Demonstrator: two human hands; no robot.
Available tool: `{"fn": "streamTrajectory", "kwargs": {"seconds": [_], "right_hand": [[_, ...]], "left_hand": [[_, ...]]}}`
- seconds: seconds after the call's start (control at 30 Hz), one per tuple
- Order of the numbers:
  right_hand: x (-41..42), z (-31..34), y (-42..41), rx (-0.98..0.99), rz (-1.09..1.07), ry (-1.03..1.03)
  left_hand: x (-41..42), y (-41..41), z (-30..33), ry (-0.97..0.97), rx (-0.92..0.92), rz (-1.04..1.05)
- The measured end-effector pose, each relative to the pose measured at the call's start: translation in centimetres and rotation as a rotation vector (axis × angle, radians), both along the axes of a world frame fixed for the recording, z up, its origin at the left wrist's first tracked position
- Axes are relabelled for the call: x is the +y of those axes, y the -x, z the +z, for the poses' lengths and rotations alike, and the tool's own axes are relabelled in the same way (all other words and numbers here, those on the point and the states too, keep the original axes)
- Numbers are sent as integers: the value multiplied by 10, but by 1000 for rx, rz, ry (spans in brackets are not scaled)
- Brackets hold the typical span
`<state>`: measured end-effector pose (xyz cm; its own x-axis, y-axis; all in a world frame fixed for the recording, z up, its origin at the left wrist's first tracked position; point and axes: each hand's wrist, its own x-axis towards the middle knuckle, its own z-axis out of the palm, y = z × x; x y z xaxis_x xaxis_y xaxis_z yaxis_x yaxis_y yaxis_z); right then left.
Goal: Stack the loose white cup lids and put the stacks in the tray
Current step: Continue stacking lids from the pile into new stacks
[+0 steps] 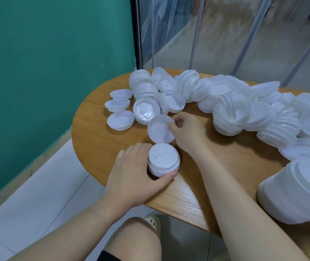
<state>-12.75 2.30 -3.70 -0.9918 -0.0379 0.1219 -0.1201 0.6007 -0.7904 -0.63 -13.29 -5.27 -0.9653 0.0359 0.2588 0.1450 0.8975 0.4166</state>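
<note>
Left hand (pixel 131 172) curled round a short stack (pixel 163 160) of lids standing on the worktop (pixel 101 146). Right hand (pixel 186 131) pinched the edge of one tilted lid (pixel 159 131) just beyond the stack. Loose lids (pixel 244 102) lay heaped further back and to the right.

My left hand (pixel 131 174) holds a short stack of white lids (pixel 163 160) standing on the table (pixel 101 146). My right hand (pixel 186 130) pinches one tilted lid (pixel 159 131) just behind it. A big pile of loose lids (pixel 235 106) lies farther back.
</note>
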Motion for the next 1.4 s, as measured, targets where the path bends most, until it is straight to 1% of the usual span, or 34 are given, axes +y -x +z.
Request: {"fn": "streamTrajectory", "kwargs": {"seconds": [0.1,0.2,0.33,0.47,0.53,0.67,0.77,0.83,0.93,1.03,1.1,1.4], "right_hand": [[17,6,-14,98,-54,48],[31,7,-34,183,-29,1],[39,6,-58,271,79,47],[37,6,-82,402,214,38],[34,3,-90,438,265,17],[32,-6,-98,421,342,-58],[32,-10,-101,408,322,-7],[30,-13,-101,384,267,45],[25,-10,-99,265,217,112],[25,-6,-97,127,226,60],[24,-5,-98,37,217,91],[25,-5,-98,56,208,24]], "left_hand": [[-1,0,0,-15,2,-4],[-1,0,-1,-16,2,-11],[-1,0,-2,-14,10,-11],[0,-1,-1,-25,20,-3],[0,-1,-1,-27,14,-4],[0,-2,0,-28,14,1],[0,-2,0,-34,7,-1],[0,-2,-1,-27,4,3],[0,-2,-1,-28,5,4],[-1,-1,-1,-44,3,-1],[-1,-1,0,-51,2,-3],[-1,-1,1,-65,-7,-19]]}}
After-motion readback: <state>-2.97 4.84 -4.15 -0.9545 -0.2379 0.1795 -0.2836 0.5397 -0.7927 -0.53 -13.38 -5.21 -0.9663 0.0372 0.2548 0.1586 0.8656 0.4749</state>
